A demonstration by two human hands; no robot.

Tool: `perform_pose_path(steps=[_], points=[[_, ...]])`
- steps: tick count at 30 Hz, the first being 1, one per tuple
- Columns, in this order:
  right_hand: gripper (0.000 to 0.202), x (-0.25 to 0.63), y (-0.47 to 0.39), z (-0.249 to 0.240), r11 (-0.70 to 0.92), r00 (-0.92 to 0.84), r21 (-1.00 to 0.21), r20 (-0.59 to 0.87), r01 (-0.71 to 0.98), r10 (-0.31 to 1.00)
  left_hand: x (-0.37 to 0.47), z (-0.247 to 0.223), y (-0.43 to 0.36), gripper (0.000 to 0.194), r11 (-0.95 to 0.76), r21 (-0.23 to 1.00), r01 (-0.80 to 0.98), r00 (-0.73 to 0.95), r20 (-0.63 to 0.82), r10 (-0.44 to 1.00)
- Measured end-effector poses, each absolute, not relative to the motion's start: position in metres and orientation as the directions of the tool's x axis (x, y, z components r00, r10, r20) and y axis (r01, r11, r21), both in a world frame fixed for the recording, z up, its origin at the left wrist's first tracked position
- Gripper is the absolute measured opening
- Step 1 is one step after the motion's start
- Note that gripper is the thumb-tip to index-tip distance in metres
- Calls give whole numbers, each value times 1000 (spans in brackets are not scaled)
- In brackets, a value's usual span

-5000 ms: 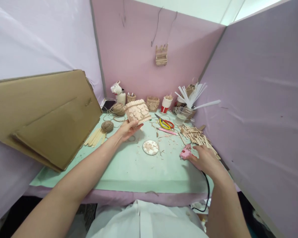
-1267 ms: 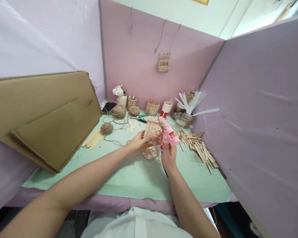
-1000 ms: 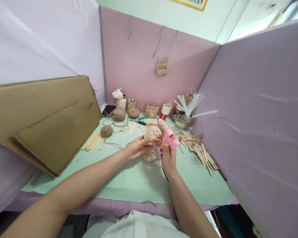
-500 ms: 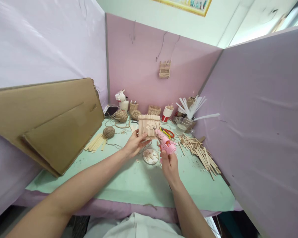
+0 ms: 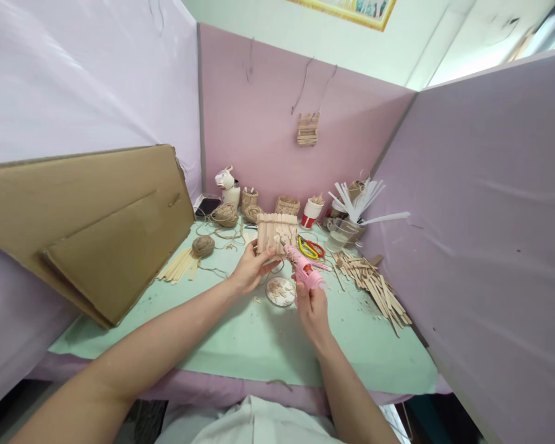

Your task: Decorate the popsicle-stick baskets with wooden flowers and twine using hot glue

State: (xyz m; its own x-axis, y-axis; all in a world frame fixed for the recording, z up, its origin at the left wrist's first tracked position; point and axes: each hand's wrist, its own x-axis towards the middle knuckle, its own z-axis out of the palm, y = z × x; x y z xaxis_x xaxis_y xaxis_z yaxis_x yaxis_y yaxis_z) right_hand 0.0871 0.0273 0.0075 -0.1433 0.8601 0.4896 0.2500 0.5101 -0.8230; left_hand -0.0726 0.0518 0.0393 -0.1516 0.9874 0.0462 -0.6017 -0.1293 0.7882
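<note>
My left hand (image 5: 252,268) grips the lower left corner of a small popsicle-stick panel (image 5: 268,231), held up above the table. Twine runs along the panel's top, and pale petal-shaped wooden pieces (image 5: 284,233) sit on its face. A pink hot glue gun (image 5: 305,269) is in my right hand (image 5: 312,308), fingers wrapped round its handle. Its nozzle points up and left at the panel, just below the petal pieces; whether it touches cannot be made out. Beneath both hands lies a round white dish (image 5: 280,291) with small wooden bits in it.
Wooden sticks (image 5: 374,283) lie heaped at right, near a clear cup (image 5: 341,234) and white glue sticks (image 5: 361,200). Yellow and red-handled tools (image 5: 312,248) lie behind the glue gun. Twine balls (image 5: 203,246) and flat sticks (image 5: 178,265) are at left, beside leaning cardboard (image 5: 115,246).
The glue gun and my right hand have shifted slightly left and down, bringing the nozzle below the petal pieces. My left hand and the panel have stayed nearly still.
</note>
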Motion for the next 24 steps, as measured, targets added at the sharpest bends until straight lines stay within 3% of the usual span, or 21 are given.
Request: perform_pose_path(steps=[24], points=[[39,87,27,10,508,-157,-808,483,299,861,-71,39,51,47,-144,799,-584,-153,66,986]])
